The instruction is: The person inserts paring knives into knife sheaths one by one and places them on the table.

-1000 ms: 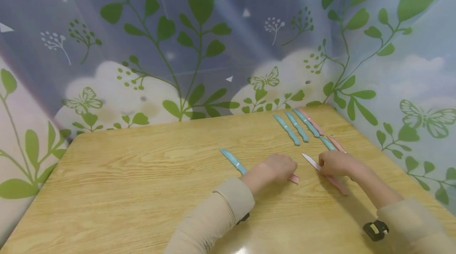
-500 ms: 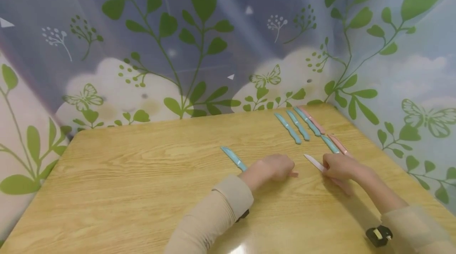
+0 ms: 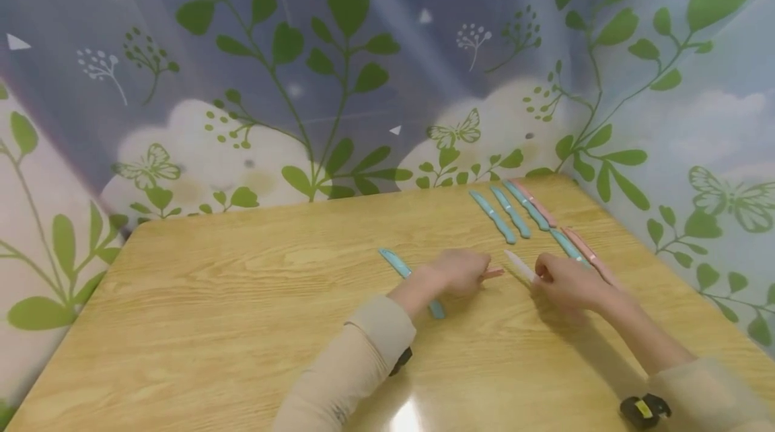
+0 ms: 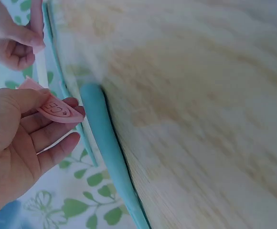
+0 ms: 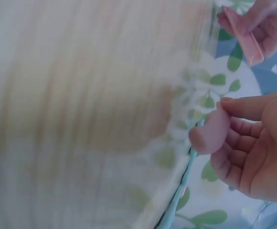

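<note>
My left hand [image 3: 461,272] pinches a pink knife sheath [image 4: 57,109] between thumb and fingers, its end pointing right. Facing it, my right hand [image 3: 568,280] grips a small knife by its pink handle [image 5: 211,131]. The knife's bare white blade [image 3: 519,265] points up and left, its tip a short gap from the sheath in the head view. Both are held above the table. Beneath my left wrist lies a turquoise sheathed knife [image 3: 395,261], partly hidden by the forearm; its handle [image 4: 107,148] shows large in the left wrist view.
At the back right of the wooden table [image 3: 242,297] several sheathed knives lie slantwise, including a turquoise knife [image 3: 492,217] and a pink knife [image 3: 535,203]. Another turquoise knife [image 3: 568,246] and pink knife [image 3: 586,252] lie just beyond my right hand. A patterned curtain [image 3: 375,82] borders the table.
The sheath has risen and turned so its end faces the blade. My right hand has brought the knife left, its handle now hidden in the head view. My left hand has shifted slightly left and away.
</note>
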Action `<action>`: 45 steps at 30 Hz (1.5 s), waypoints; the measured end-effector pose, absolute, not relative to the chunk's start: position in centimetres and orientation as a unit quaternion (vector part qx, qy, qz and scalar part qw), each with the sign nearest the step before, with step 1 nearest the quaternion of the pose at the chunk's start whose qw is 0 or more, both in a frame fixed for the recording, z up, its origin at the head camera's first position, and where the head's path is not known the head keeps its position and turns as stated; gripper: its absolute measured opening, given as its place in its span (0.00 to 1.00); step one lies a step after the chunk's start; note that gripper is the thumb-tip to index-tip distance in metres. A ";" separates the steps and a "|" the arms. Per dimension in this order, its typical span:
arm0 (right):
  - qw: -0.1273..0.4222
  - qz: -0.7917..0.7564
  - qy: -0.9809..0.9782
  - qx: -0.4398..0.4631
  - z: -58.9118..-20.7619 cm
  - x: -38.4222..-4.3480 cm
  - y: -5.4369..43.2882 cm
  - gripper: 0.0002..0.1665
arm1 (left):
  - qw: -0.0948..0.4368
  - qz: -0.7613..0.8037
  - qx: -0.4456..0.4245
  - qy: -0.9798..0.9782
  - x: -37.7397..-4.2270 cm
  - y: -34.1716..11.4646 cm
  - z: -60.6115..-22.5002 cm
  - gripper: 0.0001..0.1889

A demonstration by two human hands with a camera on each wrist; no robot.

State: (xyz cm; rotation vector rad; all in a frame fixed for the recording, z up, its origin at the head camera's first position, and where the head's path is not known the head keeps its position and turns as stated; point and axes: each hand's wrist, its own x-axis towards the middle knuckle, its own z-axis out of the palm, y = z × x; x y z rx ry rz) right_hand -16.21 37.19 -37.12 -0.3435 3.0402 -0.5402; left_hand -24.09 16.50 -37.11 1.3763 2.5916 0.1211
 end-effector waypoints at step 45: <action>0.032 -0.394 0.896 -0.200 -35.8 -15.7 35.2 0.09 | 0.244 0.551 0.314 0.734 -28.7 10.4 -36.0 0.11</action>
